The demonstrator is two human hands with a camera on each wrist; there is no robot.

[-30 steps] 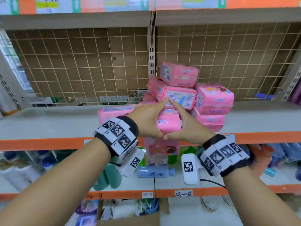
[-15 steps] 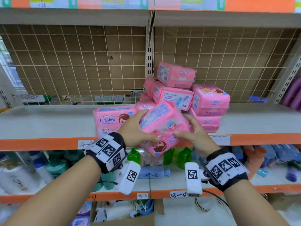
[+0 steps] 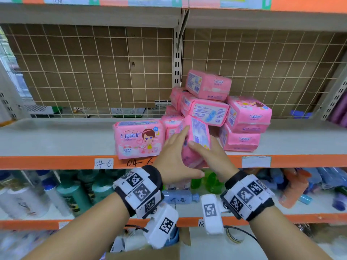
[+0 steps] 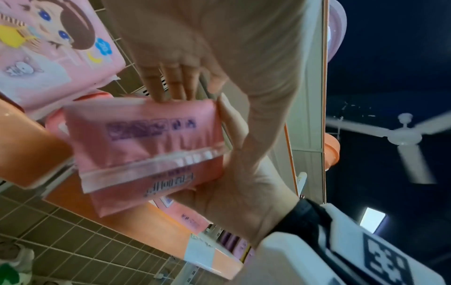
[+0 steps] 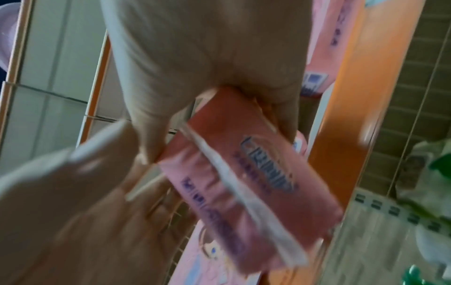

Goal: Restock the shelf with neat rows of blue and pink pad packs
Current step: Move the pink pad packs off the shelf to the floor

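Both hands hold one pink pad pack (image 3: 199, 134) turned on its edge just above the shelf's front lip. My left hand (image 3: 174, 154) lies along its left face with the thumb underneath. My right hand (image 3: 214, 154) grips its right side, fingers over the top. The left wrist view shows the pink pad pack (image 4: 146, 146) between the two hands; in the right wrist view the pack (image 5: 244, 183) is blurred. Just left stands an upright pink pack (image 3: 139, 137) showing a cartoon girl. Behind and to the right sits a loose pile of pink packs (image 3: 247, 115). No blue packs show.
The grey shelf board (image 3: 56, 139) has an orange front edge with a "04-6" label (image 3: 103, 163) and a wire mesh back (image 3: 93, 72). Another shelf (image 3: 93, 14) hangs overhead. Bottles (image 3: 65, 194) fill the shelf below. An open cardboard box (image 3: 146, 252) sits under my arms.
The hands pulled a pink pack off the front of the pile, then turned it from tilted flat onto its edge and moved it slightly right beside the upright pack.
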